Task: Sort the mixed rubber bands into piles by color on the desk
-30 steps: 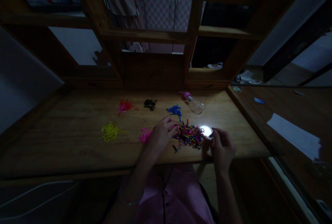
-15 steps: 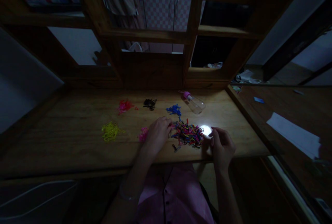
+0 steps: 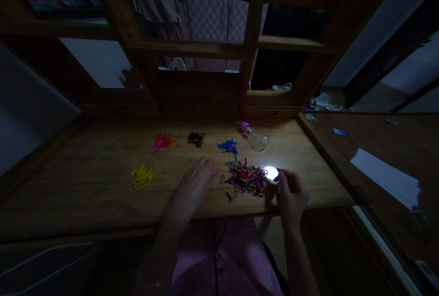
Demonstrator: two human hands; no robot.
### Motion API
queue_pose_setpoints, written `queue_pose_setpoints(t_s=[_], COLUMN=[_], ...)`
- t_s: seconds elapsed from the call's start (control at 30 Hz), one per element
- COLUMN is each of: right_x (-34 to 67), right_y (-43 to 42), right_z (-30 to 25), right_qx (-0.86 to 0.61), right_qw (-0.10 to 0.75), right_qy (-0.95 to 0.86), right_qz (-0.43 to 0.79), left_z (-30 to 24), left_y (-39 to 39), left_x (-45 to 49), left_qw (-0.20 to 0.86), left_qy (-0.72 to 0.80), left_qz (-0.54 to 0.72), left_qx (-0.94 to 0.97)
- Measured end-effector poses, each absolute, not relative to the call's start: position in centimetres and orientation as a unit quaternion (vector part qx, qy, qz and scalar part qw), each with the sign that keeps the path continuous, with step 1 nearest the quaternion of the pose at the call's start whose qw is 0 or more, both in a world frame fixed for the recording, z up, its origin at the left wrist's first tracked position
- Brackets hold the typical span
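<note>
A mixed pile of coloured rubber bands (image 3: 247, 179) lies on the wooden desk (image 3: 85, 186) near its front edge. My left hand (image 3: 195, 178) rests palm down just left of that pile, over the spot of a small pink heap, which it hides; its fingers lie loosely together and I cannot see anything in them. My right hand (image 3: 291, 191) hovers at the pile's right side, fingers curled in a pinch beside a bright light spot (image 3: 271, 172). Sorted heaps lie farther back: yellow (image 3: 142, 176), red-pink (image 3: 162, 142), black (image 3: 195, 138), blue (image 3: 227, 146).
A small clear bottle with a pink cap (image 3: 253, 135) lies on its side behind the pile. Wooden shelving (image 3: 192, 49) rises at the back of the desk. A white paper (image 3: 384, 177) lies on the dark surface to the right. The room is dim.
My left hand has drawn back leftward from the mixed pile and now covers the pink heap. My right hand has stayed beside the pile, its fingers curling tighter.
</note>
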State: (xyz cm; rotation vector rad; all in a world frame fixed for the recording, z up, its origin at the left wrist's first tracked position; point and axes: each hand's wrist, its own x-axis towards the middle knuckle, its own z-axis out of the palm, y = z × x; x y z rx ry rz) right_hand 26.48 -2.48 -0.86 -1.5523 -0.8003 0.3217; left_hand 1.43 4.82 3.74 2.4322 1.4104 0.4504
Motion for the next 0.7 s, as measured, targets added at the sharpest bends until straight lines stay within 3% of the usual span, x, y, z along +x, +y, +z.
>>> queue_pose_setpoints(t_s=[0.37,0.7], right_x=[26.5,26.5], right_y=[-2.5,-2.6], right_z=[-0.8,-0.8], right_qx=[-0.677,-0.679], right_qw=[0.629,0.629], right_qy=[-0.357,-0.353], right_qz=[0.134,0.139], left_z=[4.2,5.6], left_y=[6.5,6.3], left_x=[-3.6,-4.0], left_qw=[0.221,0.219], left_qy=[0.598,0.594], left_qz=[0.103,0.097], left_qx=[0.763,0.768])
